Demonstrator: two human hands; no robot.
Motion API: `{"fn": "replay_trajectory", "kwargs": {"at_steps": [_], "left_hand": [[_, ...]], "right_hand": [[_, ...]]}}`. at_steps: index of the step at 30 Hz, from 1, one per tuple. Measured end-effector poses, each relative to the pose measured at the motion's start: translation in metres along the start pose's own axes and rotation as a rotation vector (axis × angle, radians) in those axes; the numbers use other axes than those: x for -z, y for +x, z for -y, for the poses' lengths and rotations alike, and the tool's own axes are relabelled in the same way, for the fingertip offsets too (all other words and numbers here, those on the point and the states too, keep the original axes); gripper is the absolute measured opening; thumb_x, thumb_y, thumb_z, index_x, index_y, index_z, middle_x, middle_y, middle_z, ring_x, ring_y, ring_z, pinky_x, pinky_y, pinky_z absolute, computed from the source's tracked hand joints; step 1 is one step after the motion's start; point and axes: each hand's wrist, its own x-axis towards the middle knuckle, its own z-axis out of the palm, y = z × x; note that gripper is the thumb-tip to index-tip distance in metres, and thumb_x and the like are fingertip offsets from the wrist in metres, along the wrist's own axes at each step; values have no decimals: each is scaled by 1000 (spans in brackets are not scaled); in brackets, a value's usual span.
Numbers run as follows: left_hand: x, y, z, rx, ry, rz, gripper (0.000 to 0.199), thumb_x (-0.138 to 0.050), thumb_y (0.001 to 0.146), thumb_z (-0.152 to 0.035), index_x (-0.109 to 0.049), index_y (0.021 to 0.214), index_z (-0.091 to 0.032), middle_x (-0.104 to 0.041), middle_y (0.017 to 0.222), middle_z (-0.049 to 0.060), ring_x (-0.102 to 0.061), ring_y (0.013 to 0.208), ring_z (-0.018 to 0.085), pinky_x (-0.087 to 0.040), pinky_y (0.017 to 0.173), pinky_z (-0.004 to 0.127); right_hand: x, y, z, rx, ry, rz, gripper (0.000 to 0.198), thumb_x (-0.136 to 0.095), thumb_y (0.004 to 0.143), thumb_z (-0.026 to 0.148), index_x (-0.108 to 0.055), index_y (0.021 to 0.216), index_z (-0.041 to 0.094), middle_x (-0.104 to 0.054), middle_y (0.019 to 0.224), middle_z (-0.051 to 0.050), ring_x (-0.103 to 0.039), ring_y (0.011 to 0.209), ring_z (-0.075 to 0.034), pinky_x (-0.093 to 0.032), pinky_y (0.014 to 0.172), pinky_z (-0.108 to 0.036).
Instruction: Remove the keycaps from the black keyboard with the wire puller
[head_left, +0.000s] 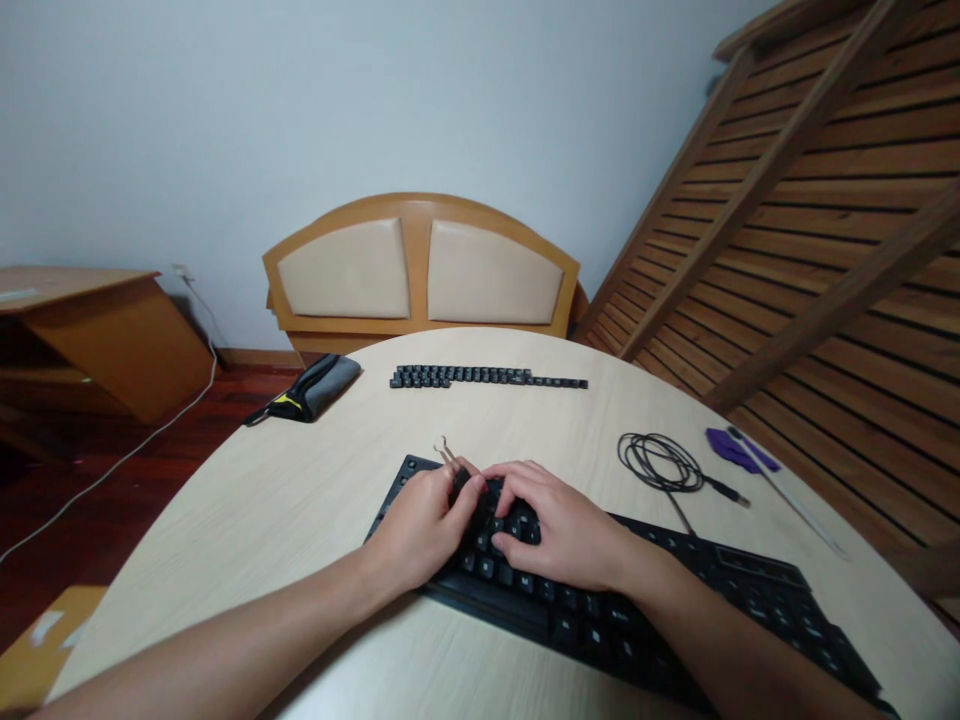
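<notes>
A black keyboard [517, 610] lies at a slant on the round table, and both hands are over its left half. My left hand [424, 515] is closed around a thin wire keycap puller [448, 452], whose two hooked tips stick up past the fingers. Curved over the keys, my right hand [559, 525] has its thumb and index finger apart, and its other fingertips reach close to the left thumb. The hands hide part of the keys. Beyond the keyboard, loose black keycaps [469, 375] stand in neat rows.
On the pale round table [247, 560] a black-and-grey brush-like item [315, 388] lies at the far left. At right are a coiled cable [660, 462], a purple cloth [739, 450] and a thin white stick [795, 500]. A wooden headboard [418, 265] stands behind.
</notes>
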Motion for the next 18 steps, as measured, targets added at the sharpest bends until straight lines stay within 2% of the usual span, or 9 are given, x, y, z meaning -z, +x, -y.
{"fn": "replay_trajectory", "kwargs": {"at_steps": [4, 6, 14, 18], "left_hand": [[-2, -2, 3, -59, 289, -44, 30, -42, 97, -35, -62, 77, -22, -68, 77, 7, -63, 77, 26, -44, 74, 37], [-3, -2, 5, -71, 373, -37, 34, -40, 98, -36, -61, 73, -23, -67, 75, 8, -62, 78, 27, -43, 74, 38], [-2, -1, 7, -48, 259, -31, 39, -41, 97, -38, -54, 64, -22, -61, 67, 6, -58, 66, 23, -39, 63, 34], [-2, -1, 5, -66, 319, -9, 36, -43, 95, -35, -56, 64, -22, -60, 65, 6, -57, 65, 23, -37, 64, 35]], "right_hand": [[-1, 0, -2, 4, -34, -11, 17, -71, 73, 18, -57, 80, 23, -63, 121, -6, -55, 117, -23, -42, 101, -41], [-1, 0, -2, -2, -44, -12, 17, -72, 72, 18, -58, 81, 23, -63, 122, -6, -55, 117, -23, -43, 101, -41], [-1, -1, -1, 11, -75, -13, 12, -69, 76, 19, -60, 83, 23, -63, 123, -7, -55, 117, -23, -44, 101, -41], [-1, -2, 0, 26, -107, -12, 11, -67, 77, 19, -60, 84, 23, -64, 123, -7, -57, 116, -23, -45, 99, -40]]}}
